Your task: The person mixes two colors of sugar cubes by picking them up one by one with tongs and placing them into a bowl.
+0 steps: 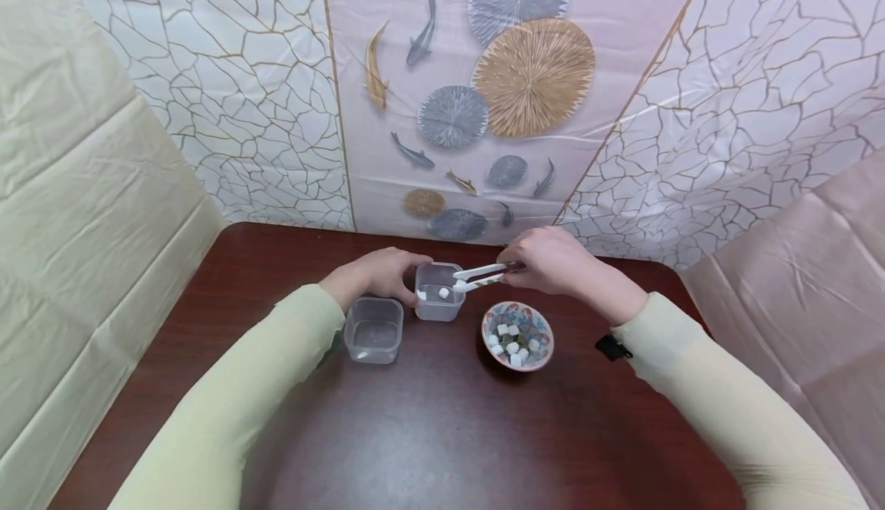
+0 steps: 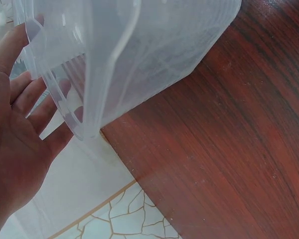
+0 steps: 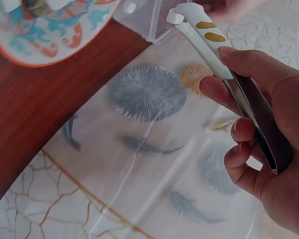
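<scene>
My right hand grips a pair of tongs with dark handles and white tips. A small white cube sits between the tips, at the right rim of a clear plastic container. Two similar white pieces lie inside that container. My left hand holds the container from its left side, thumb at the near corner and fingers at the far one. In the left wrist view, some fingertips show through the clear plastic. Right of the container stands a patterned bowl with several white cubes and some brownish pieces.
A second clear container stands on the table just left and nearer, close under the left forearm. The dark red wooden table ends at a patterned cloth backdrop. A black band hangs at the right sleeve.
</scene>
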`<state>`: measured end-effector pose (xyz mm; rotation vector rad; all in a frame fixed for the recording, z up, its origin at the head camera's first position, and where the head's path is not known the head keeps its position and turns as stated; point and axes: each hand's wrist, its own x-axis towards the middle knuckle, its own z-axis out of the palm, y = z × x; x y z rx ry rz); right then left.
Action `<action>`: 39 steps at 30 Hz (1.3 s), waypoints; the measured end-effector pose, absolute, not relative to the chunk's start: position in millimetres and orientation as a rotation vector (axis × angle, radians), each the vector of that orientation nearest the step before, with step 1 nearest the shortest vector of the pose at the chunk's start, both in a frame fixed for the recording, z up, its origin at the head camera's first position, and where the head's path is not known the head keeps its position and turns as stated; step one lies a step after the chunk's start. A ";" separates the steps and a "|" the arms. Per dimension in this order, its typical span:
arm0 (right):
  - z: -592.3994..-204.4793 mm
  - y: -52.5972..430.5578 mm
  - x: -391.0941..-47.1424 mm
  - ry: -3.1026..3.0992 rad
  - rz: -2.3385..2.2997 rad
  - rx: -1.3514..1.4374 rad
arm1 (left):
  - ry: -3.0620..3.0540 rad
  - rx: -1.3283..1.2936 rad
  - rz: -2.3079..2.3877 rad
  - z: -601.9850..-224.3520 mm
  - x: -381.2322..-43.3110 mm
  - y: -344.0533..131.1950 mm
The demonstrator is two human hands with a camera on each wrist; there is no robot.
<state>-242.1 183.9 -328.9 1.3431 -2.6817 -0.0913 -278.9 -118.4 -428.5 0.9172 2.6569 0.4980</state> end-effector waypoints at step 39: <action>-328.6 250.5 -208.3 -2.922 -0.116 1.151 | 2.635 0.917 0.506 -433.4 -283.6 -119.9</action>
